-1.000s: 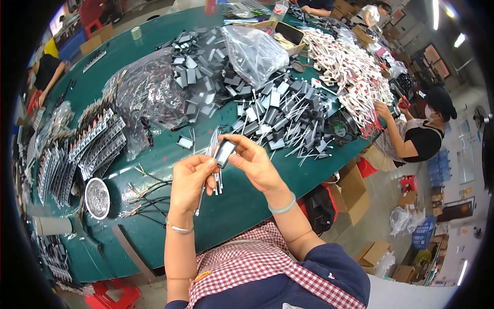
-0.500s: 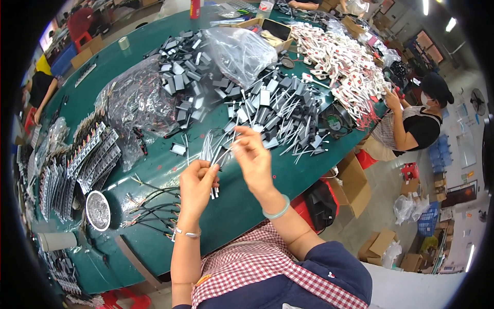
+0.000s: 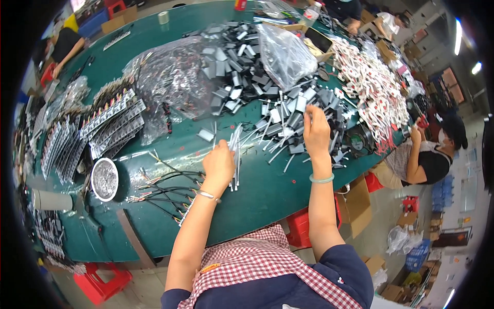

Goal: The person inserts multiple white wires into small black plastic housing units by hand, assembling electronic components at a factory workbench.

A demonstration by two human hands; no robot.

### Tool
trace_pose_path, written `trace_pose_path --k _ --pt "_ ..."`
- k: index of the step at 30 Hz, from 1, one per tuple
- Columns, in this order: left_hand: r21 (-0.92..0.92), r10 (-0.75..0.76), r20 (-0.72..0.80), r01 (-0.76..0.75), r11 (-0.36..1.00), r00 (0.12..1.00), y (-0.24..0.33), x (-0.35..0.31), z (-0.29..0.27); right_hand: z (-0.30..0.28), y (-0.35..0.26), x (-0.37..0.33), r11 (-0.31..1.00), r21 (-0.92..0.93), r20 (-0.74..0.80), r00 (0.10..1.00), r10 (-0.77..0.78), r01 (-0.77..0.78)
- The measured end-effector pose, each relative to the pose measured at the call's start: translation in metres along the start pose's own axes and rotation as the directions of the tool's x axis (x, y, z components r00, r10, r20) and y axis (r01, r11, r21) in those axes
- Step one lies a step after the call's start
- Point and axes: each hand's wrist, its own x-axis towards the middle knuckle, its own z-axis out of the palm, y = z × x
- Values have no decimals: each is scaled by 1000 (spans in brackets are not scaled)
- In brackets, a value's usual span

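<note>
My left hand (image 3: 219,166) is closed over the green table, fingers curled, right beside a small bundle of thin white strips (image 3: 236,159). What its fingers hold, if anything, is hidden. A small grey block (image 3: 206,135) with a white strip lies just beyond it. Farther right, my right hand (image 3: 316,131) is over the near part of a heap of grey and black blocks (image 3: 278,121), several with white strips sticking out. Its thumb and fingers look apart, next to a light grey block (image 3: 301,104).
Black cables (image 3: 170,189) with bare coloured ends lie left of my left forearm, near a white round bowl (image 3: 104,179) and stacked slotted strips (image 3: 113,123). Clear plastic bags (image 3: 285,56) rest by the heap. White parts with red wires (image 3: 370,87) are piled right, near a seated co-worker (image 3: 429,149).
My hands have parted. The right one has moved right and away, to the heap; the left has come down beside the white strips. The view has shifted left.
</note>
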Motion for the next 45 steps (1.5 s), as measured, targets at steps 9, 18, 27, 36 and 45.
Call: trace_pose_path --k 9,18,27,36,45 --pt "-253 -135 87 153 955 987 -2 3 -21 32 -43 7 990 133 22 999 -44 41" --pt "-977 -331 -64 8 213 941 -13 -24 -59 122 -135 9 860 477 565 813 -145 -178" --pt "-884 -282 -236 -85 459 930 -25 -35 -87 100 -158 0 573 736 509 853 -117 -360" --pt "-717 -143 -261 -93 690 955 11 -50 -121 29 -147 -5 359 871 429 877 -217 -337" --pt "-649 -6 -292 -194 735 956 25 -62 -111 12 -152 -10 -227 705 696 717 38 -672"
